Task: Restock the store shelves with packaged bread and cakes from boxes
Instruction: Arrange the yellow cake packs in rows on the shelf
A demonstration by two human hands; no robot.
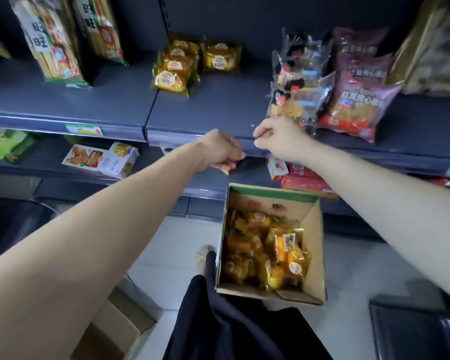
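Cardboard box (314, 242) holds yellow cake packets (287, 252).

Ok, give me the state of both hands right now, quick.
Left hand: curled, pinching a small yellow-orange thing, mostly hidden.
Right hand: curled at the shelf edge; whether it holds anything cannot be told.

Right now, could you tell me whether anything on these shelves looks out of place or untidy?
Yes: the clear-wrapped packs on the upper shelf lie in a loose, tilted heap reaching the front edge, unlike the tidier row of yellow cake packs to their left. Below, two boxes lie flat and askew.
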